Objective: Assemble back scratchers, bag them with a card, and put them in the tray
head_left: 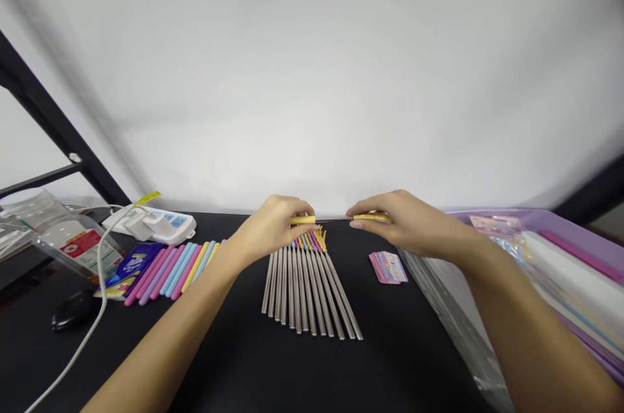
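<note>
At the far edge of the black table, a thin metal rod (332, 218) runs level between my two hands. My left hand (270, 224) is closed on a smooth yellow handle (303, 220) at its left end. My right hand (407, 221) pinches a yellow end piece (373, 217) at the other end; its shape is partly covered by my fingers. Just below and between the hands lies a fanned row of silver metal rods (312, 296), their coloured, finger-like tips (312, 239) pointing away from me.
Left of my left forearm lie coloured handles (182, 263), a blue packet (134, 270), a black mouse (73, 312), a white power strip (170, 224) with a cable, and a clear container (82, 244). Rightward are small printed cards (389, 268), plastic bags (453, 328) and a purple bin (531, 216).
</note>
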Demonstrator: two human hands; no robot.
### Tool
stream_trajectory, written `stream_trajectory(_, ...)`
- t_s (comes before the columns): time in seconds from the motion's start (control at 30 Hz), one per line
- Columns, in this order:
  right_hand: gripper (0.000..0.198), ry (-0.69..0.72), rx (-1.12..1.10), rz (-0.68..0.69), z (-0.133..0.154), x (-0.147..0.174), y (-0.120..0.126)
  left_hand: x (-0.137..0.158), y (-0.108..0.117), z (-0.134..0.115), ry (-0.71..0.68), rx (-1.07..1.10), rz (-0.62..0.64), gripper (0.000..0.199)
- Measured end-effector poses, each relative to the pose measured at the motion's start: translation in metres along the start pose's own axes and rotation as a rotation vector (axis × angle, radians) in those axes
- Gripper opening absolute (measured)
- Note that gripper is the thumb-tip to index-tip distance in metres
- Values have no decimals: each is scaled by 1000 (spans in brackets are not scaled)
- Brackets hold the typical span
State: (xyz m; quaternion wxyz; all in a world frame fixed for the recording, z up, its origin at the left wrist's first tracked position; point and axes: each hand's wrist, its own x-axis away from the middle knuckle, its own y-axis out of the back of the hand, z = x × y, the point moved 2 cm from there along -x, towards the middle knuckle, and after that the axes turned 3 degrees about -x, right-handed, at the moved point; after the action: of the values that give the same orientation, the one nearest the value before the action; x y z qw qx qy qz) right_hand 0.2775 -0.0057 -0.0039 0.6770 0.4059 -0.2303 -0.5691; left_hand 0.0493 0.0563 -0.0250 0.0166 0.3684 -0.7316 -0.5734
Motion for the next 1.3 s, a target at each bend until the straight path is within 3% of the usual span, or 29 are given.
stream_trajectory(0.13, 26, 34, 10, 40, 1, -8, -11, 3, 1, -1, -44, -70, 7, 17)
stream_trajectory(0.37, 29, 194, 94, -30, 3, -13, -15, 2, -3, -3, -126, -164, 60, 28)
stream_trajectory(0.53, 25, 187, 83, -2, 8, -17, -24, -1, -12, -3, -129, -141, 59, 26)
stream_trajectory(0.77, 28, 75, 90, 38, -4, 0, -2, 7, 22, 26, 0, -92, 254, 29)
stream_trajectory(0.87, 29, 34, 105, 23, -8, 5, -1, 8, 16, 18, -1, -176, 150, 21)
stream_trajectory(1.0, 30, 58, 92, 32, -14, 12, 6, 7, -4, 6, -53, -280, 9, 30)
stream_trajectory(1.17, 34, 32, 139, -58, -29, 30, 35, 6, 7, 17, 67, -437, -117, 23)
stream_trajectory(1.3, 32, 65, 110, -65, -28, 36, 34, -4, 1, -5, -86, -560, -220, 28)
